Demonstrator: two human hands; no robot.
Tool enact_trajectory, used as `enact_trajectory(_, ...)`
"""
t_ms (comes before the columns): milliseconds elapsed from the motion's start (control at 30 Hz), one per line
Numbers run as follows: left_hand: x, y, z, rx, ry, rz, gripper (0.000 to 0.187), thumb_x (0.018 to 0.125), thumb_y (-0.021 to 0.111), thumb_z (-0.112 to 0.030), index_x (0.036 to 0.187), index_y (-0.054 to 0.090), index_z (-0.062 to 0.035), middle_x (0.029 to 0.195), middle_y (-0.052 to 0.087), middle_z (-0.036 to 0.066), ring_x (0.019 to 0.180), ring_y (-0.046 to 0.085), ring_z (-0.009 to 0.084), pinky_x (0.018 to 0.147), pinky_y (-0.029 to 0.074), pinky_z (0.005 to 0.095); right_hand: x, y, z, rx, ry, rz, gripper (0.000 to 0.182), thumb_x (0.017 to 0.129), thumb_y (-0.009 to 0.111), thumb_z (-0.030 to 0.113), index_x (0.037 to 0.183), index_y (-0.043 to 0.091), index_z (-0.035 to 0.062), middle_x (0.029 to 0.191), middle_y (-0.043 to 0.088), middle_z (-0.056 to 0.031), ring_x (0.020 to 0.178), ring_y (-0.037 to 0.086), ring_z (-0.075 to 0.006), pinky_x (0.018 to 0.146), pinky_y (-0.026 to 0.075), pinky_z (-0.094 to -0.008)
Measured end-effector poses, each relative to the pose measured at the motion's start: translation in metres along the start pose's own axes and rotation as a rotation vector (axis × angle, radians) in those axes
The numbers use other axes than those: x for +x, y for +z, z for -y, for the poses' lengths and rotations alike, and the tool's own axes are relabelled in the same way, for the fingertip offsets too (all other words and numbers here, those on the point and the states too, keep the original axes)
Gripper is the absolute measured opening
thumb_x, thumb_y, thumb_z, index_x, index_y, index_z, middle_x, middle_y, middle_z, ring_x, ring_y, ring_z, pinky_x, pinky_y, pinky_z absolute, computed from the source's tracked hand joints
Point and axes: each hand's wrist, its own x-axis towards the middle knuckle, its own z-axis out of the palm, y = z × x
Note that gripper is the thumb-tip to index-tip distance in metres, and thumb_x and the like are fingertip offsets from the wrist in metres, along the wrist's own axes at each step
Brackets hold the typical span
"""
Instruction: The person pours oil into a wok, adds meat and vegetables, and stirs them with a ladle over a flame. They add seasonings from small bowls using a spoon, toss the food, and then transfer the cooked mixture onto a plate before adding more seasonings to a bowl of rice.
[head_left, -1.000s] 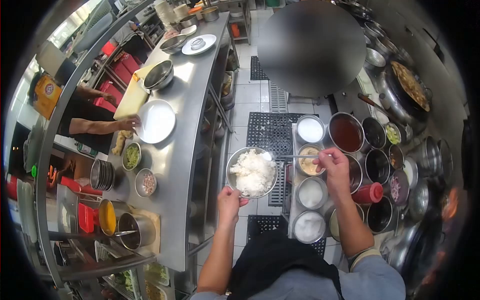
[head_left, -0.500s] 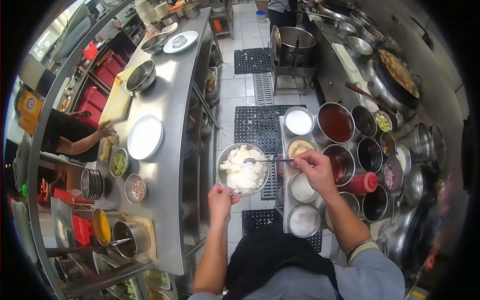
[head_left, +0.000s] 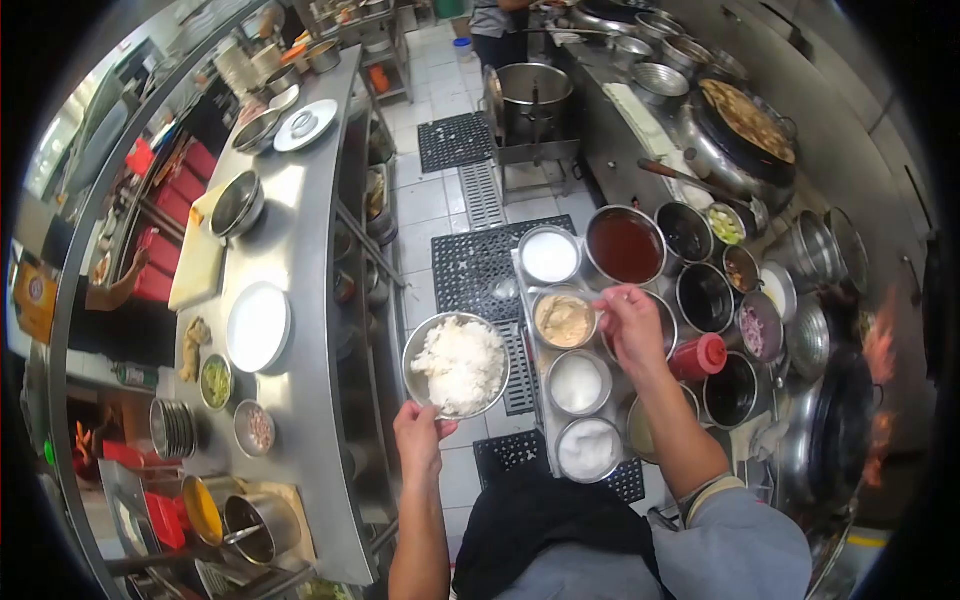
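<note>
My left hand (head_left: 421, 438) grips the near rim of a round metal bowl (head_left: 409, 372), thumb over the edge. White cooked rice (head_left: 460, 366) is heaped in that bowl, which is held out over the floor. My right hand (head_left: 636, 328) is closed in a pinch above the seasoning containers, just right of a container of tan paste (head_left: 563, 319). A spoon (head_left: 505, 288) extends left from its fingers; its pale, blurred head shows over the black mat, and its handle is hard to make out. Near this hand stand a pot of red-brown sauce (head_left: 627, 246) and a container of white granules (head_left: 579, 383).
A steel counter (head_left: 300, 400) on the left carries a white plate (head_left: 259, 327) and small bowls. To the right are a red squeeze bottle (head_left: 699, 357), dark sauce pots, and a wok (head_left: 840, 430) with flames beside it. A large pot (head_left: 535, 85) stands ahead; co-workers are nearby.
The spoon has left the rice, and my right hand has lifted it up and away from the bowl. My left hand still holds the bowl. The whole view has shifted.
</note>
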Motion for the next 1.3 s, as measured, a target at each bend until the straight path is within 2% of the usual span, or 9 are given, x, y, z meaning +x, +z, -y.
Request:
enact_trajectory(33,0.0,0.0,-0.001,0.007,0.002,0.018,0.007,0.082,0.051,-0.002,0.075,0.047,-0.0028,0.073,0.058,0.01,0.054,0.06,0.0171,0.049,0.054,0.0262,0.009,-0.003,0.007,0.003,-0.012,-0.015,0.007,0.086,0.057,0.008,0.088,0.057,0.0011,0.075,0.065,-0.011,0.054,0.055,-0.0116,0.054,0.045,-0.0214)
enact_trajectory(133,-0.006,-0.001,-0.002,0.027,-0.009,-0.004,0.005,0.08,0.052,-0.001,0.077,0.048,-0.0022,0.075,0.058,0.01,0.055,0.059,0.0161,0.051,0.053,0.0257,0.018,-0.011,0.029,-0.823,-0.55,-0.245,0.01,0.085,0.058,0.01,0.084,0.06,-0.0003,0.071,0.066,-0.0097,0.06,0.063,-0.0137,0.055,0.047,-0.0257)
enact_trajectory(267,-0.014,-0.011,0.002,0.04,-0.008,-0.003,0.004,0.08,0.053,-0.002,0.079,0.049,-0.0026,0.074,0.057,0.008,0.055,0.058,0.0152,0.051,0.052,0.0255,-0.016,-0.013,0.052,-0.924,-0.447,-0.095,0.011,0.082,0.06,0.01,0.08,0.061,-0.0005,0.07,0.067,-0.0101,0.062,0.065,-0.0167,0.056,0.048,-0.0294)
enact_trajectory(400,-0.025,-0.017,0.004,0.027,-0.037,-0.009,0.004,0.08,0.053,-0.002,0.079,0.049,-0.0031,0.074,0.057,0.008,0.054,0.058,0.0145,0.05,0.051,0.0248,-0.031,-0.035,0.013,-1.147,-0.411,-0.01,0.011,0.08,0.06,0.011,0.079,0.061,-0.0007,0.07,0.066,-0.0125,0.061,0.065,-0.0195,0.056,0.049,-0.0313)
enact_trajectory(633,-0.034,-0.025,0.011,0.038,-0.041,0.005,0.003,0.08,0.052,-0.002,0.08,0.05,-0.003,0.074,0.058,0.008,0.052,0.057,0.0137,0.048,0.05,0.024,-0.027,-0.064,-0.02,-0.719,-0.111,-0.073,0.011,0.084,0.058,0.01,0.083,0.06,-0.0008,0.073,0.068,-0.0097,0.055,0.062,-0.0123,0.05,0.047,-0.0252)
enact_trajectory(833,-0.037,-0.028,0.016,0.075,-0.047,0.012,0.002,0.08,0.052,-0.003,0.08,0.05,-0.0029,0.074,0.058,0.008,0.051,0.057,0.0136,0.048,0.05,0.0242,-0.023,-0.068,-0.026,-0.707,-0.094,-0.074,0.011,0.085,0.057,0.011,0.085,0.059,-0.0004,0.074,0.067,-0.0096,0.054,0.06,-0.0109,0.05,0.047,-0.0241)
enact_trajectory(1067,-0.036,-0.019,0.019,0.1,0.009,0.042,0.004,0.08,0.053,-0.003,0.077,0.049,-0.003,0.072,0.056,0.007,0.052,0.056,0.0142,0.05,0.052,0.0268,-0.053,-0.061,0.033,-0.414,0.074,-0.093,0.009,0.088,0.059,0.012,0.088,0.056,0.0038,0.077,0.067,-0.009,0.053,0.056,-0.0068,0.048,0.042,-0.0172)
enact_trajectory(1233,-0.035,-0.011,0.023,0.154,-0.012,0.088,0.008,0.08,0.052,0.0,0.075,0.047,-0.0036,0.073,0.056,0.008,0.052,0.057,0.0155,0.051,0.052,0.0279,-0.078,-0.036,0.046,-0.44,0.001,-0.007,0.008,0.087,0.06,0.01,0.088,0.057,0.002,0.075,0.066,-0.0096,0.056,0.058,-0.0078,0.05,0.043,-0.0178)
enact_trajectory(1300,-0.041,-0.008,0.02,0.132,-0.023,0.148,0.009,0.08,0.052,-0.001,0.075,0.047,-0.004,0.074,0.056,0.009,0.053,0.057,0.0154,0.051,0.052,0.0274,-0.091,-0.039,0.044,-0.81,-0.281,0.003,0.008,0.085,0.06,0.008,0.086,0.06,0.0002,0.074,0.067,-0.009,0.06,0.061,-0.0102,0.053,0.046,-0.0201)
